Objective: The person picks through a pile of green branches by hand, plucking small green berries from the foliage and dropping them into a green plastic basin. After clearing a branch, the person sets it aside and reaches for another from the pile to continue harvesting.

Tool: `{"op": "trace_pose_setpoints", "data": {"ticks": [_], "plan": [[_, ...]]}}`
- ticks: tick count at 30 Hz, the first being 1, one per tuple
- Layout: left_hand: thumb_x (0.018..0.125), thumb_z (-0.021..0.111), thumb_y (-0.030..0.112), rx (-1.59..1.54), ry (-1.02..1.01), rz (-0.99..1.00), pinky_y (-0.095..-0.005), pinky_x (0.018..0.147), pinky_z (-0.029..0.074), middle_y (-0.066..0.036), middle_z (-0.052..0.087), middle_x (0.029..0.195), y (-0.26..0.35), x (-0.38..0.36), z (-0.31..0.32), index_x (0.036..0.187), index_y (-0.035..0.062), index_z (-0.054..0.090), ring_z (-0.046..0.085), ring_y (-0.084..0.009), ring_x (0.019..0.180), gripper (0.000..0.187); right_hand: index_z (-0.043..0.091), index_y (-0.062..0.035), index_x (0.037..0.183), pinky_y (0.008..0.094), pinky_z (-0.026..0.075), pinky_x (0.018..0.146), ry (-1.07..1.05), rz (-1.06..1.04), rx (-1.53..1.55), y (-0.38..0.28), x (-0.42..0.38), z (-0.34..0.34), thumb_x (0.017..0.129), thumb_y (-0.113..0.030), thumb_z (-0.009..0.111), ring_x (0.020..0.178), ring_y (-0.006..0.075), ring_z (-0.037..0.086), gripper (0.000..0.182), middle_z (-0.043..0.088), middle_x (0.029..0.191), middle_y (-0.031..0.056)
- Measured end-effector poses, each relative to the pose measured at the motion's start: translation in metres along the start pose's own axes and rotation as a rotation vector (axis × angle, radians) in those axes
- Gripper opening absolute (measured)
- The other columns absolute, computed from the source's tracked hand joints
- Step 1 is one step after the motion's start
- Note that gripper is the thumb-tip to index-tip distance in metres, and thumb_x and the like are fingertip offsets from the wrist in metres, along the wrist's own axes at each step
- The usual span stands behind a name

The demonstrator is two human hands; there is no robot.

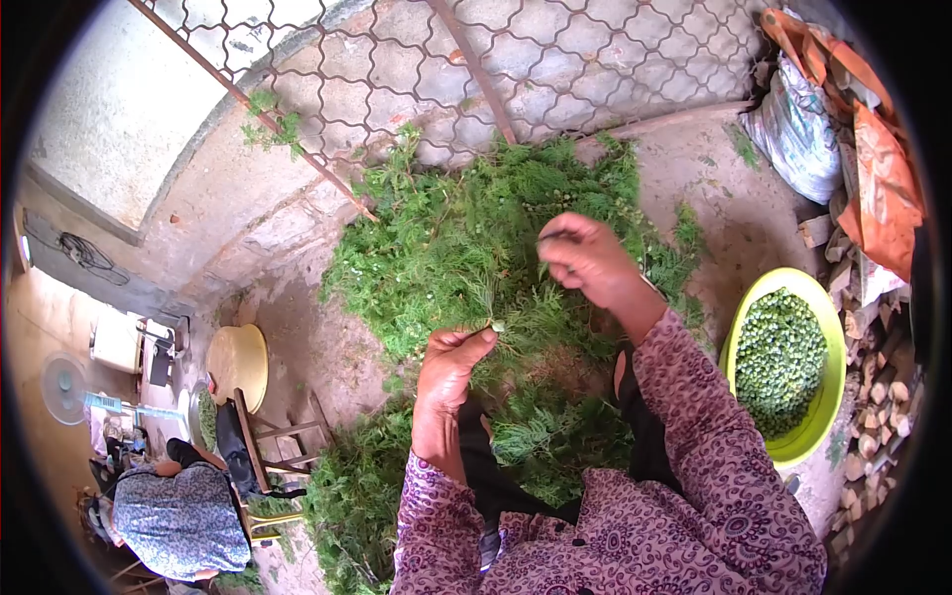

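My left hand (448,369) pinches the stem end of a thin green conifer sprig (493,309), with a small pale green berry at my fingertips. Higher up and to the right, my right hand (585,260) has its fingers closed on the sprig's upper tip. Both hands hover over a large heap of cut green conifer branches (446,238) spread on the ground. A yellow-green basin (823,397) at the right holds many small green berries (778,359).
Another person in a blue patterned top (178,521) crouches at the lower left beside a wooden stool (283,436) and a tan bowl (240,362). A metal lattice gate (476,69) stands behind the heap. Sacks (798,134) and chopped firewood (873,382) lie at the right.
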State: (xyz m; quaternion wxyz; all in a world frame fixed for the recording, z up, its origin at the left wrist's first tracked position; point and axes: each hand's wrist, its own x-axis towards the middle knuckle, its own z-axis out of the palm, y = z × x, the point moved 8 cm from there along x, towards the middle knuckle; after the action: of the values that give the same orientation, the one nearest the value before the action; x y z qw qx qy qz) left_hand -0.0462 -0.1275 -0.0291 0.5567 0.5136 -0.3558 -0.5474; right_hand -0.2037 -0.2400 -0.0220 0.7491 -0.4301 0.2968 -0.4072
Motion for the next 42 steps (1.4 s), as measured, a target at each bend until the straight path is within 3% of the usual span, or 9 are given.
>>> {"op": "trace_pose_setpoints", "data": {"ticks": [4, 10, 16, 17, 27, 30, 33, 35, 42], "plan": [[0.076, 0.062, 0.004, 0.035, 0.031, 0.004, -0.0191, 0.057, 0.039, 0.001, 0.061, 0.071, -0.003, 0.007, -0.007, 0.082, 0.0011, 0.064, 0.050, -0.0049, 0.061, 0.008, 0.052, -0.0054, 0.087, 0.0166, 0.032, 0.039, -0.117, 0.108, 0.341, 0.001, -0.009, 0.015, 0.075, -0.004, 0.059, 0.054, 0.0078, 0.051, 0.013, 0.058, 0.076, 0.0057], [0.077, 0.060, 0.005, 0.114, 0.082, -0.020, -0.0186, 0.050, 0.032, 0.003, 0.057, 0.066, -0.008, 0.011, -0.005, 0.078, 0.0017, 0.064, 0.043, -0.0022, 0.055, 0.005, 0.052, -0.0032, 0.086, 0.0167, 0.029, 0.038, -0.272, 0.132, 0.224, 0.011, -0.015, 0.041, 0.078, -0.008, 0.058, 0.048, 0.0059, 0.044, 0.011, 0.056, 0.073, 0.0071], [0.077, 0.059, 0.006, 0.116, 0.063, 0.015, -0.0181, 0.048, 0.030, 0.005, 0.055, 0.064, -0.007, 0.012, 0.001, 0.075, 0.0022, 0.063, 0.039, -0.0008, 0.053, 0.006, 0.056, -0.0014, 0.083, 0.0190, 0.033, 0.043, -0.267, 0.000, -0.483, 0.018, -0.019, 0.055, 0.076, -0.015, 0.064, 0.052, 0.0041, 0.044, 0.017, 0.052, 0.067, -0.0003], [0.077, 0.059, 0.006, 0.148, 0.049, 0.008, -0.0181, 0.048, 0.029, 0.005, 0.055, 0.064, -0.009, 0.012, 0.002, 0.075, 0.0021, 0.063, 0.039, -0.0008, 0.053, 0.006, 0.057, 0.0000, 0.083, 0.0200, 0.037, 0.047, -0.234, -0.255, -0.649, 0.012, -0.018, 0.058, 0.074, -0.017, 0.066, 0.055, 0.0035, 0.046, 0.021, 0.052, 0.065, -0.0012], [0.069, 0.065, 0.006, -0.017, 0.026, -0.086, -0.0269, 0.059, 0.043, -0.004, 0.061, 0.072, -0.011, 0.011, 0.000, 0.076, 0.0021, 0.061, 0.054, -0.0126, 0.063, 0.009, 0.057, 0.0026, 0.075, 0.0225, 0.038, 0.048, -0.126, -0.383, -0.895, -0.003, -0.023, 0.049, 0.073, -0.009, 0.059, 0.053, 0.0060, 0.047, 0.012, 0.053, 0.061, 0.0011], [0.067, 0.068, 0.009, -0.369, 0.188, -0.088, -0.0264, 0.059, 0.044, -0.004, 0.061, 0.074, -0.005, 0.005, -0.031, 0.078, 0.0031, 0.062, 0.053, -0.0145, 0.059, 0.014, 0.055, -0.0037, 0.082, 0.0181, 0.036, 0.043, -0.093, 0.116, -0.050, -0.005, -0.016, 0.008, 0.076, -0.010, 0.056, 0.054, 0.0089, 0.047, 0.008, 0.055, 0.071, 0.0040], [0.070, 0.065, 0.015, -0.525, 0.345, -0.050, -0.0343, 0.059, 0.047, -0.007, 0.061, 0.084, -0.002, 0.004, -0.049, 0.087, 0.0044, 0.058, 0.058, -0.0217, 0.066, 0.021, 0.054, -0.0085, 0.087, 0.0155, 0.033, 0.040, -0.227, 0.107, 0.462, -0.007, -0.017, 0.006, 0.077, -0.005, 0.052, 0.056, 0.0094, 0.052, 0.010, 0.057, 0.078, 0.0046], [0.076, 0.058, 0.022, -0.602, 0.278, 0.062, -0.0524, 0.068, 0.047, -0.016, 0.060, 0.078, -0.001, 0.012, -0.059, 0.086, 0.0027, 0.054, 0.059, -0.0317, 0.068, 0.023, 0.053, -0.0082, 0.087, 0.0160, 0.034, 0.039, -0.239, 0.155, 0.439, 0.003, -0.018, 0.019, 0.077, -0.005, 0.052, 0.056, 0.0093, 0.052, 0.010, 0.057, 0.079, 0.0056], [0.077, 0.057, 0.027, -0.622, 0.297, 0.135, -0.0506, 0.066, 0.047, -0.016, 0.059, 0.070, 0.012, 0.011, -0.053, 0.085, 0.0031, 0.054, 0.058, -0.0309, 0.062, 0.025, 0.051, -0.0050, 0.088, 0.0172, 0.032, 0.040, -0.388, 0.292, 0.225, 0.035, -0.025, 0.058, 0.075, -0.001, 0.052, 0.058, 0.0095, 0.052, 0.014, 0.056, 0.082, 0.0092]]}}
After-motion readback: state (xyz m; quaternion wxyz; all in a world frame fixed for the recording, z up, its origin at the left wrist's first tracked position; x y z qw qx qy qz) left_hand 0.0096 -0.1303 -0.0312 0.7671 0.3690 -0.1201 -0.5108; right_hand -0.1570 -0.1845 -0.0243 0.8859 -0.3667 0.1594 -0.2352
